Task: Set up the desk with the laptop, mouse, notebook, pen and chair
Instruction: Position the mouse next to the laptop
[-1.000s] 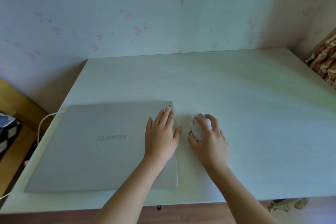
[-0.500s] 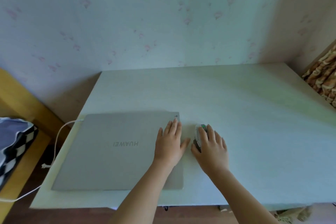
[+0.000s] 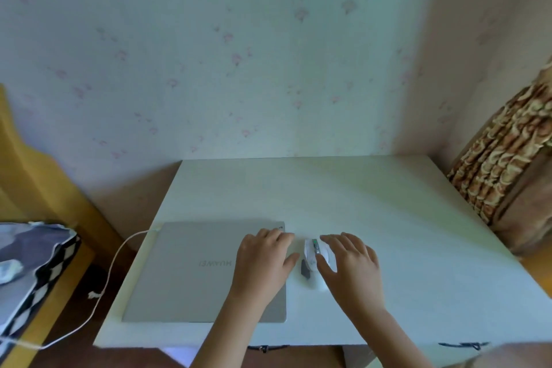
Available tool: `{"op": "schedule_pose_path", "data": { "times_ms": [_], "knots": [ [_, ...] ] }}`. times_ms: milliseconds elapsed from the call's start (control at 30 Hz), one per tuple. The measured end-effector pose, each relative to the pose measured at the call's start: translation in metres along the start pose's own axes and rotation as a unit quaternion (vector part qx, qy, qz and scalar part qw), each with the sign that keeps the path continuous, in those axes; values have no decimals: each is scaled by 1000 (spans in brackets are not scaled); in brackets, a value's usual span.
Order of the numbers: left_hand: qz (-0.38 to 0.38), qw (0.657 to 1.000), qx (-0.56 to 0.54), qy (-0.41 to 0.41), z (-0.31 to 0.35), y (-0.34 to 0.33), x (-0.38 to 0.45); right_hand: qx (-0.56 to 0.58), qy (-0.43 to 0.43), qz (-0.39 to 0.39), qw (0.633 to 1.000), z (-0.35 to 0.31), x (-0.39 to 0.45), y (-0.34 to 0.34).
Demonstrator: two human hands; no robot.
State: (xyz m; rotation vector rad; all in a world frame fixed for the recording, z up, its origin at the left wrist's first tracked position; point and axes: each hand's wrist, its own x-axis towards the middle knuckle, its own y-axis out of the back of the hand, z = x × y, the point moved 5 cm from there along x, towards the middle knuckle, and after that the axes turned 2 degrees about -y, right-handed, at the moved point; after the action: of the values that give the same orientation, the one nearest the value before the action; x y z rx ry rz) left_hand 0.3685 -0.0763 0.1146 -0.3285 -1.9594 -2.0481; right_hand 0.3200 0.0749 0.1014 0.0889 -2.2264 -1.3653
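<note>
Mouse [image 3: 313,254] on desk [image 3: 388,218], just right of closed laptop [image 3: 191,272]. Right hand [image 3: 349,260] draped over mouse's right side, fingers loose, not clenched. Left hand [image 3: 263,260] flat on laptop lid, gripping nothing. White cable [image 3: 110,272] trailing off laptop's left edge; checkered bag [image 3: 33,266] far left, curtain [image 3: 501,152] far right.

I'm looking into a room of a home, likely a bedroom or study corner. The wall [image 3: 239,54] carries pale wallpaper with small pink flower prints. A white table [image 3: 388,233] is pushed against it in the corner, a patterned brown curtain [image 3: 501,158] hangs at the right, and yellow wooden furniture [image 3: 33,182] stands at the left.
</note>
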Motion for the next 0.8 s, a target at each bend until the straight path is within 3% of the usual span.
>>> {"op": "schedule_pose_path", "data": {
  "times_ms": [400, 633, 800],
  "knots": [
    [96, 990, -99, 27, 54, 134, -50, 48, -5, 70, 996, -30, -62, 139],
    [124, 981, -147, -26, 61, 166, -62, 18, -57, 99, 993, -35, -99, 176],
    [104, 970, -191, -105, 62, 178, -49, -10, -124, 126, 984, -50, -114, 192]
  ]
}}
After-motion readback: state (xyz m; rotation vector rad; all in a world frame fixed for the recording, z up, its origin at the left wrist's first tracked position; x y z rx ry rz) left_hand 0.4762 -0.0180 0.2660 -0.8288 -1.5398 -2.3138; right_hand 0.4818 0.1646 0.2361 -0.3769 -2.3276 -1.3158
